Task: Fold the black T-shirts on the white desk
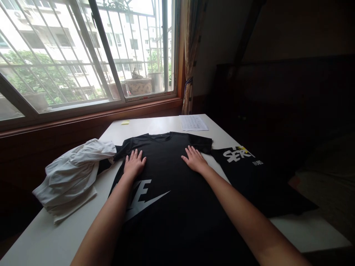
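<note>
A black T-shirt [166,166] lies spread front side up on the white table, its collar toward the window. Grey lettering and a swoosh mark show on its chest, partly covered by my left forearm. My left hand [134,162] rests flat on the shirt's left upper part, fingers spread. On the opposite side, below the right sleeve, my right hand [194,159] also lies flat with its fingers apart. Neither hand grips the cloth. The shirt's lower end fades into shadow near me.
A crumpled white garment [73,177] lies at the left table edge. To the right, another black garment with white and yellow print [249,181] hangs partly over the edge. Printed paper [193,122] and a yellow note [125,122] lie at the table's [163,122] far end, before a barred window [111,55].
</note>
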### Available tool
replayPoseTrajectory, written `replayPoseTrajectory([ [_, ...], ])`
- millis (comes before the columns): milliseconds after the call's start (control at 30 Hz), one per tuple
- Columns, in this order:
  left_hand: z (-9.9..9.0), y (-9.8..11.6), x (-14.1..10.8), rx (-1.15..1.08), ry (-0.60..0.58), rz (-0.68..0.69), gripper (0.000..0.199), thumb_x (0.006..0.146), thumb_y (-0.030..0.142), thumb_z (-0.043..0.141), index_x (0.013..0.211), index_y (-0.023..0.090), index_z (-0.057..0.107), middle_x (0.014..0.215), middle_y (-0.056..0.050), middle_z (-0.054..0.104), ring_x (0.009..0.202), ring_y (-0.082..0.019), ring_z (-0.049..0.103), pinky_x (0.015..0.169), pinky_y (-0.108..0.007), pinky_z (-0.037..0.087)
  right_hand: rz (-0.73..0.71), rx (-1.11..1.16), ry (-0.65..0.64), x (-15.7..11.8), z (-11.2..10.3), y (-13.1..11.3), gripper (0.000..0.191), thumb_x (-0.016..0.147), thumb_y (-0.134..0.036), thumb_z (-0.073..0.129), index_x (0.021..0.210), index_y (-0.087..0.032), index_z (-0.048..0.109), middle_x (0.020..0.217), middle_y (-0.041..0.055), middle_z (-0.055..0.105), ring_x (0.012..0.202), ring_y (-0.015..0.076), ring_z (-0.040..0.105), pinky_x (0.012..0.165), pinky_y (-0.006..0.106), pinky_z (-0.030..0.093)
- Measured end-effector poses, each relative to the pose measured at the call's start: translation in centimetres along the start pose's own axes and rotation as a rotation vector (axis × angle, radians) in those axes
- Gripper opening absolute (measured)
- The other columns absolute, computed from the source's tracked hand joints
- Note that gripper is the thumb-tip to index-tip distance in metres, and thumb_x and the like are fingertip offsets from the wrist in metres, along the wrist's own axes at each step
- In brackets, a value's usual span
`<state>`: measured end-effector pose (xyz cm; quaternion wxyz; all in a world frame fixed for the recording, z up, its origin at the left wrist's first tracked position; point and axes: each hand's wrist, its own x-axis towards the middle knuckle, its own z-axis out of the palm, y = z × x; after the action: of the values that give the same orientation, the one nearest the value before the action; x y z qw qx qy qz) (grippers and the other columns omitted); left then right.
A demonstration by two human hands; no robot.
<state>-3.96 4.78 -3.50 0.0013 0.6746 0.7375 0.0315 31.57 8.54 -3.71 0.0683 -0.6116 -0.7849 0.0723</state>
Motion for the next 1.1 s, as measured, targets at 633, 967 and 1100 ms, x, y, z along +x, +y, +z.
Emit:
replayPoseTrajectory([
  [633, 0.3, -1.2, -0.3, 0.005, 0.018, -0.025, 0.071, 0.101, 0.061, 0.020, 0.161, 0.023, 0.027, 0.169, -0.009, 0.016, 0.156, -0.029, 0.012, 0.124, -0.056, 0.013, -0.028, -0.045, 0.002, -1.3, 0.6, 0.8, 0.084, 0.099, -0.070, 0.019, 0.161, -0.013, 0.025, 0.170, 0.0103, 0.013, 0.157, 0.0255, 0.009, 0.126, 0.043, 0.008],
  [967, 0.4, -3.1, -0.1, 0.028, 0.014, -0.030, 0.071, 0.102, 0.059, 0.019, 0.161, 0.019, 0.026, 0.169, -0.009, 0.014, 0.156, -0.027, 0.011, 0.124, -0.054, 0.014, -0.035, -0.041, 0.007, -1.5, 0.6, 0.9, 0.085, 0.098, -0.070, 0.018, 0.161, -0.013, 0.025, 0.170, 0.0100, 0.013, 0.157, 0.0248, 0.008, 0.126, 0.042, 0.007],
  [1100, 0.4, -3.0, -0.3, 0.042, 0.018, -0.021, 0.071, 0.102, 0.058, 0.019, 0.161, 0.017, 0.025, 0.169, -0.010, 0.015, 0.156, -0.027, 0.011, 0.124, -0.054, 0.014, -0.032, -0.041, 0.008, -1.6, 0.5, 0.8, 0.085, 0.099, -0.070, 0.018, 0.161, -0.014, 0.025, 0.170, 0.0099, 0.013, 0.157, 0.0244, 0.009, 0.126, 0.042, 0.007],
])
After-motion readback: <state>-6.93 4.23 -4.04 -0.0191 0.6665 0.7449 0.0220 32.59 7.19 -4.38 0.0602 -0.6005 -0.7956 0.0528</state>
